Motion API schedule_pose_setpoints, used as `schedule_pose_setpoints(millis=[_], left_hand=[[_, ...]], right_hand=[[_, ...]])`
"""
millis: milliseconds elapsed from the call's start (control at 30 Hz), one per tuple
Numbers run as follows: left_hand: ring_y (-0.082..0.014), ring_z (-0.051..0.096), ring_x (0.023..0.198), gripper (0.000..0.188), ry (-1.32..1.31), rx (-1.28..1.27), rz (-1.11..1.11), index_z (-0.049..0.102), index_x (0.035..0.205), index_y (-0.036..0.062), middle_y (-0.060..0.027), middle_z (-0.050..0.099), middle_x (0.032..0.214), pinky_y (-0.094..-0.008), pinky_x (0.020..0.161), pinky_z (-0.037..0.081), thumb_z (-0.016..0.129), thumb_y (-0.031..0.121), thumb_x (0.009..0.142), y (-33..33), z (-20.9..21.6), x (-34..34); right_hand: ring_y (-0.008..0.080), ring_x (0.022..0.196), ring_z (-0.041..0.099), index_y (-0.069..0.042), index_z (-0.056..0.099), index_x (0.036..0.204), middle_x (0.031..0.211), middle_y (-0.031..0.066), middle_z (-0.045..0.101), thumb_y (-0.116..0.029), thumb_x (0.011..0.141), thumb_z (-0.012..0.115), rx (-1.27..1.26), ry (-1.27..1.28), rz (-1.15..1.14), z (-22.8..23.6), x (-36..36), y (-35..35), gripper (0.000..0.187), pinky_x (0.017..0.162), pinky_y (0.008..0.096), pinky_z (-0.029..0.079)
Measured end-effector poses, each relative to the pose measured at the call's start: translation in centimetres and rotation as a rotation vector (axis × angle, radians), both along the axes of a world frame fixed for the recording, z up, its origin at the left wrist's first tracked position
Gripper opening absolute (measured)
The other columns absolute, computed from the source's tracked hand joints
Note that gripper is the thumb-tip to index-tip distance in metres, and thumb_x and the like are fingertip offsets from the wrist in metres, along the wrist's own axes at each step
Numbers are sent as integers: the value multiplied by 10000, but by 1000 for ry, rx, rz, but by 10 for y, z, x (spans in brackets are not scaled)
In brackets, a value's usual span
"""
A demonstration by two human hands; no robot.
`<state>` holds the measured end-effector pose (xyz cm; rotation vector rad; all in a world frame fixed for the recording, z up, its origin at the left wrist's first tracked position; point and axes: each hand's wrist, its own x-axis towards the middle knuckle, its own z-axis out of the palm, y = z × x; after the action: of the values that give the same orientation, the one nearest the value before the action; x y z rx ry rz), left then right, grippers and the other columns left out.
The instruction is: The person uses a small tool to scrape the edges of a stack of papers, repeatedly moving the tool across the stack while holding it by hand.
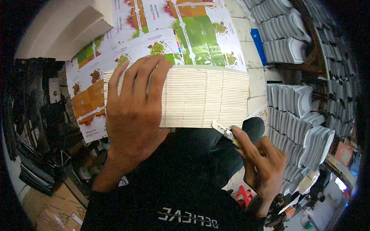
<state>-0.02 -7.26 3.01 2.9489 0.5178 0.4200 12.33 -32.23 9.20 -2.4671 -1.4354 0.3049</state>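
A thick cream block of stacked folded paper sections (208, 98) lies across my lap, spines facing up. My left hand (135, 111) presses flat on its left part, fingers spread over the top edge. My right hand (260, 161) grips a small cutter knife (223, 131), whose blade tip touches the block's lower right edge.
Printed sheets in green, orange and white (185, 30) lie under the block. A tall cream paper stack (61, 27) stands at upper left. Curved piles of grey-white booklets (300, 115) fill the right side. Dark clutter and a cardboard box (50, 204) sit at left.
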Motion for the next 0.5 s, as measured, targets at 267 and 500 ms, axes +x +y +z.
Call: schedule_pose_setpoints(millis=[267,500], left_hand=[[-309,584,1343,692,-32,21,-6,556,1410,36,-143,619,1403,-527,1222,359,821,318,837,1,-3,2],[-310,585,1338,703,-7,11,6,560,1405,32,-146,621,1396,-528,1221,361,829,335,830,0,-1,0]], right_hand=[[160,558,472,-192,744,1407,696,17,473,-120,860,818,43,47,44,-1,6,-3,556,504,347,362],[155,567,473,-203,760,1384,702,6,458,-118,836,834,46,58,4,-2,3,-2,559,513,340,371]])
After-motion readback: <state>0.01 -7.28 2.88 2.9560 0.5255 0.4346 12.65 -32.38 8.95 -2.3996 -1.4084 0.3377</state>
